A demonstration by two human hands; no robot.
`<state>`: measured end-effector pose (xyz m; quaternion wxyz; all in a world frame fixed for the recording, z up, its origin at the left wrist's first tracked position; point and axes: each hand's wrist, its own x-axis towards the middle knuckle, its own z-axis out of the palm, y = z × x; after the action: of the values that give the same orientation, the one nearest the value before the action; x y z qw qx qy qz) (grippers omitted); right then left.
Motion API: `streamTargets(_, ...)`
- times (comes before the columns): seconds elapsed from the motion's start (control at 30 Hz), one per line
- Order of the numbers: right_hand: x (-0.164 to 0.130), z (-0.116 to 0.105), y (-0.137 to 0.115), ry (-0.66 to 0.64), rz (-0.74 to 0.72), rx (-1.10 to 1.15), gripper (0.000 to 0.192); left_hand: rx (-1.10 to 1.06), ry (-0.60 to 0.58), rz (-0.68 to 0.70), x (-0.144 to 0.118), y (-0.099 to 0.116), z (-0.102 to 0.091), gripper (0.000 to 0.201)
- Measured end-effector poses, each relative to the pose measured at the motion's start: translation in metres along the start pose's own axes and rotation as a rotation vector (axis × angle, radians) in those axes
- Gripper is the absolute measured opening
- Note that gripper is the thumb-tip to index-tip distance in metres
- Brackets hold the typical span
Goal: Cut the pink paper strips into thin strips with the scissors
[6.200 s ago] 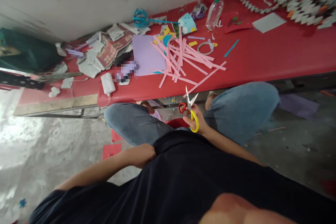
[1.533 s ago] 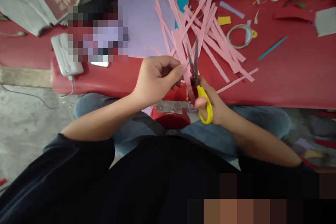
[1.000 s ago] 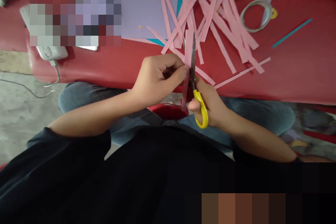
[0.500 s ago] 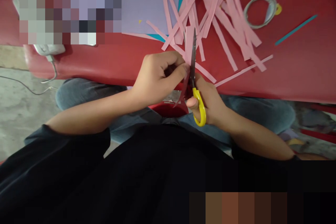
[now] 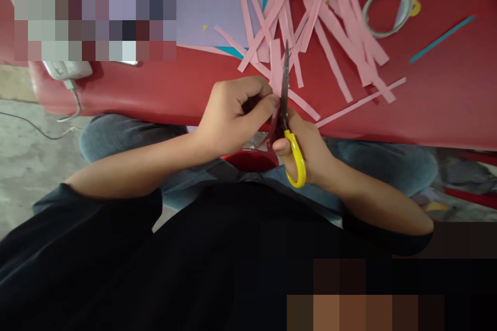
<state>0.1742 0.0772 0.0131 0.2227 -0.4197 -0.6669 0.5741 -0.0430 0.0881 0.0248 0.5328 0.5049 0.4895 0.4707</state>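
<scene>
Where fingers meet: the left hand (image 5: 233, 116) pinches a pink strip (image 5: 276, 70) between thumb and curled fingers (image 5: 267, 106), pressed tight.
Right hand (image 5: 310, 147): fingers wrapped through the yellow loop of the scissors (image 5: 289, 129); thumb tip shows beside the handle.
Blades: nearly shut, lying along the strip's right edge, tips pointing away from the body.
Strip axis: long axis runs away from the person, close to parallel with the blades; the far end rises over the table edge, the near end curls down below the left fingers.
Strip relative to fingers: touching the left fingertips, just left of the blades, between the two hands.
Nearer hand: the left hand holds the strip; the right touches it only through the scissors.
Table (image 5: 427, 108): red top, just beyond the hands.
Pile (image 5: 322, 20): loose pink strips, crisscrossed, beyond the blade tips.
Sheet (image 5: 209, 0): lilac, flat, left of the pile.
Tape ring (image 5: 386, 8): right of the pile, well apart from the hands.
</scene>
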Motion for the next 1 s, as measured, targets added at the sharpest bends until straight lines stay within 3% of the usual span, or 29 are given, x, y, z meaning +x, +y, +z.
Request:
streamTargets(0.23,-0.0013,0.0031,-0.0019,0.02,0.007,0.014,0.063,-0.008,-0.004,-0.034,-0.0017,-0.0026,0.0011,0.032)
streamTargets(0.57,-0.0017,0.0033,-0.0016,0.028,0.036,-0.02,0.069,-0.117,0.049,-0.127,-0.0029,-0.0024,0.0034,0.031)
streamTargets(0.7,-0.0026,0.0034,-0.0003,0.012,0.008,-0.041,0.061,-0.056,0.015,-0.08,-0.0025,-0.0031,0.0029,0.03)
streamTargets(1.0,-0.006,0.0078,0.0066,0.061,0.03,-0.036,0.051,-0.131,0.065,-0.152,-0.0018,-0.0041,0.0026,0.031)
